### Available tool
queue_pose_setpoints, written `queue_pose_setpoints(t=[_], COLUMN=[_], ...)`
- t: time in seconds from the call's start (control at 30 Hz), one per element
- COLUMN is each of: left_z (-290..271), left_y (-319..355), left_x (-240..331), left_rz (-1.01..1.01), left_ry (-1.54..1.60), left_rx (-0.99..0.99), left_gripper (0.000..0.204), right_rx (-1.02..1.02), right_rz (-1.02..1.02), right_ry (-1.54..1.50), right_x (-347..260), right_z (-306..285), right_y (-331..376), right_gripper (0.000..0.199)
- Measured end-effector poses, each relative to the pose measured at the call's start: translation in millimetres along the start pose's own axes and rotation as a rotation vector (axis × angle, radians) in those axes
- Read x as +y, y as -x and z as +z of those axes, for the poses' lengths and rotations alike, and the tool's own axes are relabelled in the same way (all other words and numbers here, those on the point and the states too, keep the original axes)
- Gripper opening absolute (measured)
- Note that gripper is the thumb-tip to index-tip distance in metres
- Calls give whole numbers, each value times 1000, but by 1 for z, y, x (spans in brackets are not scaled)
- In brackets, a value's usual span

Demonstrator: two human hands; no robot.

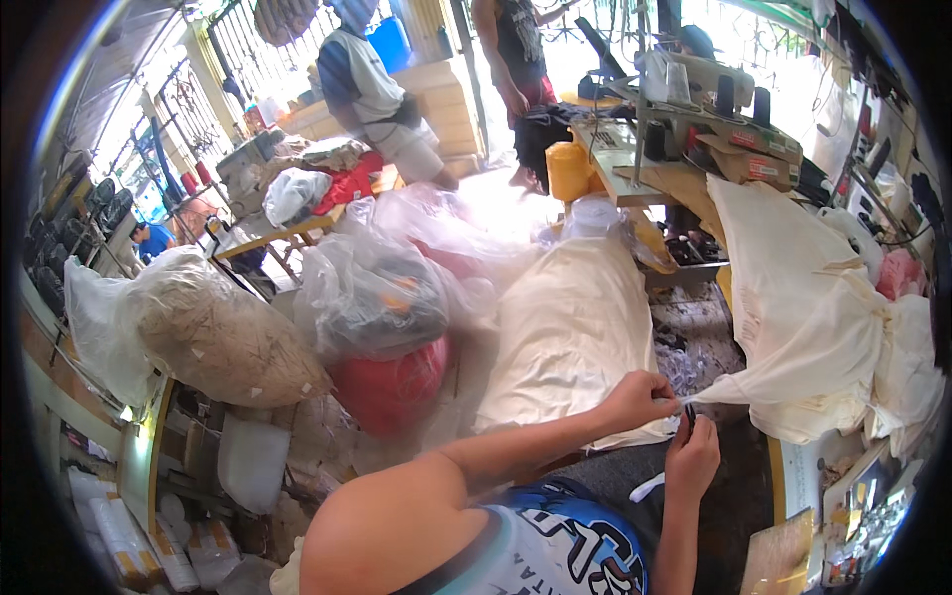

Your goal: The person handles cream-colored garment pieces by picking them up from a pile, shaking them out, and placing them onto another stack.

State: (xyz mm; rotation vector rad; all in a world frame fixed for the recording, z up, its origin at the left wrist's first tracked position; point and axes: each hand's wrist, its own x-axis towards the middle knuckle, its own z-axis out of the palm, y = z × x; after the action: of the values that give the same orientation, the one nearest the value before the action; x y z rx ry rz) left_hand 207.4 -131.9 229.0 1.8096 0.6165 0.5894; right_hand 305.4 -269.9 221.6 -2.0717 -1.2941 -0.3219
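Your left hand (pixel 645 399) pinches the drawn-out end of the cream fabric (pixel 803 297), which spills over the worktable's (pixel 799 486) left edge. Your right hand (pixel 694 452) is closed around a slim dark tool (pixel 686 423); a stray tip could nick cloth.

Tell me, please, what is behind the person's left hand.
Behind the left hand spreads a cream cloth. The hand hides part of it, and whatever lies under the cloth cannot be seen.
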Motion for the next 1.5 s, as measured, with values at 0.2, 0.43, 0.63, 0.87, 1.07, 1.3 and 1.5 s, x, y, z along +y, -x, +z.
queue_pose_setpoints(t=[0.2, 0.43, 0.63, 0.87, 1.07, 1.3, 1.5], left_z=[17, 8, 44, 129, 108, -15, -121], left_y=[16, 31, 21, -74, -76, -16, 95], left_x=[0, -11, 40, -16, 16, 80, 125], left_rz=[63, 29, 341, 490, -187, 85, -2], left_ry=[-76, -107, 161, -142, 380, 93, 97], left_rx=[-26, -208, -456, 462, -258, 113, 254], left_gripper=[21, 22, 22, 38, 33, 48, 44], right_rx=[-28, 1, -95, 29, 41, 90, 445], right_rz=[-70, 150, 792, 720, 682, 461, -141], right_ry=[-46, -213, -1593, -1492, -131, -340, -140], right_x=[9, 41, 65, 74, 143, 62, 20], right_z=[7, 2, -23, -64, -17, -105, -130], right_y=[1, 33, 71, 86, 170, 80, -65], right_gripper=[18, 20, 20, 15, 31, 27, 30])
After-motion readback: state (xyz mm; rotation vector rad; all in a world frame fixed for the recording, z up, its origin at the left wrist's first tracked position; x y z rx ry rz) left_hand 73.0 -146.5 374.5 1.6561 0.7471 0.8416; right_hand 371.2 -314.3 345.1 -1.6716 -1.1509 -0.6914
